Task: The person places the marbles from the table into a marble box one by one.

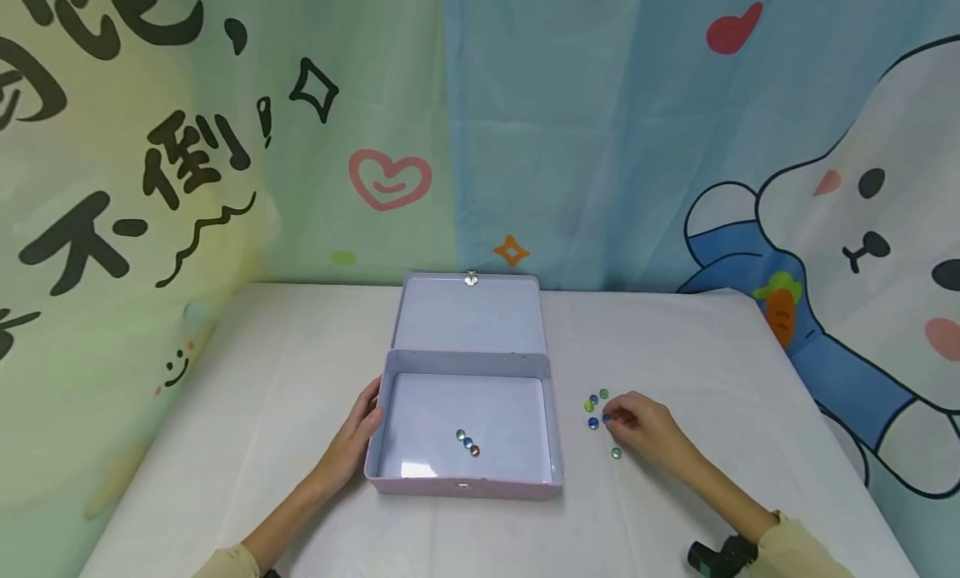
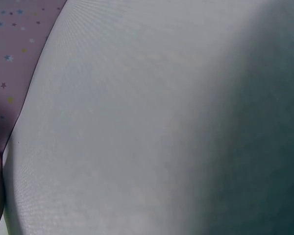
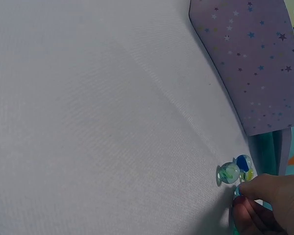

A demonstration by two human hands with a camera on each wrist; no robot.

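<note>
- Blue marble (image 1: 607,417): pinched in right grip (image 1: 641,424), partly hidden; right of box (image 1: 510,411).
- Left grip (image 1: 351,445): against box's left side; whether clenched, cannot tell; mostly cut off, left wrist view.
- Loose marbles (image 1: 616,453), five: desk (image 1: 675,345), near right grip.
- Inner marbles (image 1: 468,443), three: inside box.
- Dark blur (image 2: 272,147), left wrist view: unidentifiable.

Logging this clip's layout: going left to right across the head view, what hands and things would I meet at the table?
Left hand, open lilac box with three marbles inside, yellow-green marble, right hand, black wrist device.
</note>
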